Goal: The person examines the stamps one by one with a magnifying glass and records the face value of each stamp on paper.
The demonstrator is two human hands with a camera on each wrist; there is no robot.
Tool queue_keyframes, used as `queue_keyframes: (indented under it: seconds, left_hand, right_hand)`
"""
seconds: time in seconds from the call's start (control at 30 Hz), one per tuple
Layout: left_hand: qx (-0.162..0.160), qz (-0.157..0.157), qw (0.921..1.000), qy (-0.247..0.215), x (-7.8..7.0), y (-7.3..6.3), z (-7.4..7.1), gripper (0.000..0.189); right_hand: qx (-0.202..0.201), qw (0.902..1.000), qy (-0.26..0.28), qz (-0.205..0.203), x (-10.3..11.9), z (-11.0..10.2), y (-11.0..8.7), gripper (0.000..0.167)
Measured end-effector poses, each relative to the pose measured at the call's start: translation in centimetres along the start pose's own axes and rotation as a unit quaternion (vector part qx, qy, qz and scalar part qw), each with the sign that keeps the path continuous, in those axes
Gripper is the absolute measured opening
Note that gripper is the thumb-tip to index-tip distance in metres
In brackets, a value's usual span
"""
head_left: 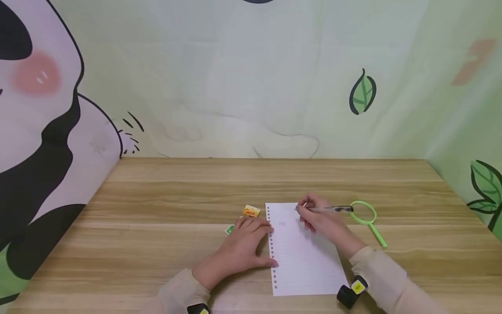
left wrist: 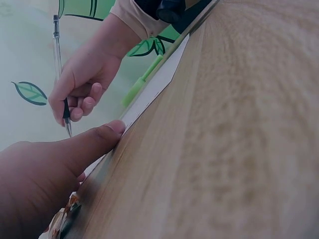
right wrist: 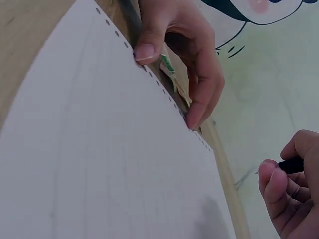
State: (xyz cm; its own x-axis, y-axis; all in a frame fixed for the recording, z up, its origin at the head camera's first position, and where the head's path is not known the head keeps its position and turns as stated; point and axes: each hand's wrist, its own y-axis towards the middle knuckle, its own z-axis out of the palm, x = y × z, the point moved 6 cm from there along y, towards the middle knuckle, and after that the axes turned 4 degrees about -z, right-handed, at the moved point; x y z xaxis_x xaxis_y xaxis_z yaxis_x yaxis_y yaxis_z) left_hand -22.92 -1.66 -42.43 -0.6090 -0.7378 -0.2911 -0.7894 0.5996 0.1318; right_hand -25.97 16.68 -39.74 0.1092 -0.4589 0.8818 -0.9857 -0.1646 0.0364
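A white loose-leaf sheet [head_left: 306, 266] with punched holes along its left side lies on the table, faint writing near its top. My left hand [head_left: 245, 246] rests at the punched edge, thumb and fingertips pressing on the margin with the fingers spread. Over the sheet's upper right, my right hand [head_left: 319, 216] grips a clear-barrelled pen [head_left: 333, 209] between thumb and fingers. In the left wrist view the pen [left wrist: 57, 55] stands steeply, its point downward. The right wrist view shows the left thumb [right wrist: 145, 50] at the holes and the pen's point close to the right fingertips.
A green magnifying glass [head_left: 378, 235] lies right of the sheet. Left of the sheet's top is a small orange-and-yellow picture card [head_left: 251, 211]; a small green one [head_left: 229, 229] is partly covered by the left hand. A printed wall covering [head_left: 235, 96] stands behind the table.
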Motion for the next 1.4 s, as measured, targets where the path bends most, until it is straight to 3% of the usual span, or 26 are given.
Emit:
queue_keyframes:
  seconds: [0.3, 0.53, 0.73, 0.87, 1.0, 1.4]
  left_hand:
    - [-0.003, 0.0, 1.0, 0.0, 0.0, 0.1, -0.1, 0.075]
    - [-0.006, 0.004, 0.9999, 0.008, 0.0, 0.1, -0.2, 0.075]
    - [-0.003, -0.002, 1.0, 0.007, 0.0, 0.1, -0.2, 0.076]
    - [-0.002, -0.005, 1.0, 0.008, 0.0, 0.0, -0.1, 0.077]
    - [-0.004, -0.003, 1.0, 0.007, 0.0, -0.1, 0.0, 0.076]
    - [-0.023, 0.014, 0.9995, 0.019, 0.0, -0.1, 0.1, 0.073]
  right_hand:
    - [0.015, 0.9989, -0.045, 0.007, 0.9, -2.0, -0.3, 0.018]
    - [0.053, 0.9964, -0.063, -0.023, 1.3, -3.1, -0.8, 0.025]
    - [0.049, 0.9936, -0.102, -0.006, 1.4, -4.1, -1.2, 0.022]
    - [0.047, 0.9916, -0.118, -0.021, 1.9, -4.8, -1.5, 0.023]
    - [0.057, 0.9921, -0.102, -0.046, 2.2, -5.3, -1.7, 0.026]
    - [0.055, 0.9939, -0.066, -0.069, 1.6, -7.4, -2.4, 0.028]
